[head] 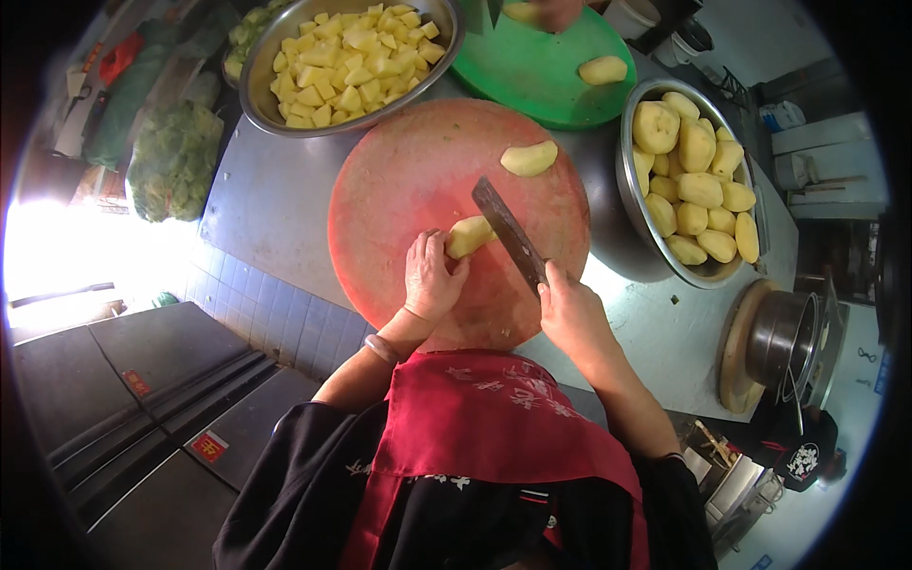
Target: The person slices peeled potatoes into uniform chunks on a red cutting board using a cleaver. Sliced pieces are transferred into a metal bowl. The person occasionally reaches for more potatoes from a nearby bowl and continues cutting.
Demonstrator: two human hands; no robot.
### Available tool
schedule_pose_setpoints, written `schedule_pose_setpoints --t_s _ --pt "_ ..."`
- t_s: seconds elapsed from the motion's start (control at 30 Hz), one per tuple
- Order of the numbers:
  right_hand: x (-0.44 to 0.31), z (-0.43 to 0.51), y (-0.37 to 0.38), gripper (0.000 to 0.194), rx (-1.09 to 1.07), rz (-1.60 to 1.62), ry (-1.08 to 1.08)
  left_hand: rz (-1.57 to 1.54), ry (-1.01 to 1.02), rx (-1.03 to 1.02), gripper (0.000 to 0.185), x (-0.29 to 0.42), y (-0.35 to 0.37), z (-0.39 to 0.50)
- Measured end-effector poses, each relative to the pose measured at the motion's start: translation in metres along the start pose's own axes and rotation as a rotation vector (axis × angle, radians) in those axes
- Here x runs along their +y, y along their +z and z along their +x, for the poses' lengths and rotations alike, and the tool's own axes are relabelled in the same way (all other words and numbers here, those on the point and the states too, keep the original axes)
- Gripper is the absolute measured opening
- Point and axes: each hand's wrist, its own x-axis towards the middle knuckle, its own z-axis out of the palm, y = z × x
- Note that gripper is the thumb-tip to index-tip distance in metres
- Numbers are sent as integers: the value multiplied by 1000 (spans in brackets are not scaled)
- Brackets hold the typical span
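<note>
Before me lies a round red cutting board (399, 171). My left hand (433, 274) presses a peeled potato piece (470, 236) against it from the left, fingers bent over its near end. In my right hand (573, 310) is the handle of a cleaver (513, 235); its dark blade points away from me, tilted to the left. The blade stands at the right end of the potato piece and hides part of it. Another peeled potato piece (529, 158) rests farther back on the board, apart from both hands.
A steel bowl (258, 107) of potato chunks is at the back left. At the right, another steel bowl (628, 167) holds several whole peeled potatoes. Behind my board, another person's hand (559, 13) works over a green cutting board (534, 78). A metal pot (776, 338) stands far right.
</note>
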Motion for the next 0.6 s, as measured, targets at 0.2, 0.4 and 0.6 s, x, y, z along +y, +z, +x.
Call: schedule_pose_setpoints --t_s 0.2,0.4,0.6 --pt "2 17 7 27 -97 -122 -41 -10 27 19 45 1 0 -1" --pt "30 35 5 26 -34 -73 -121 -17 152 -129 52 -18 -18 21" --pt "1 25 -22 25 -83 -141 -120 -111 132 -79 47 -9 -29 23"
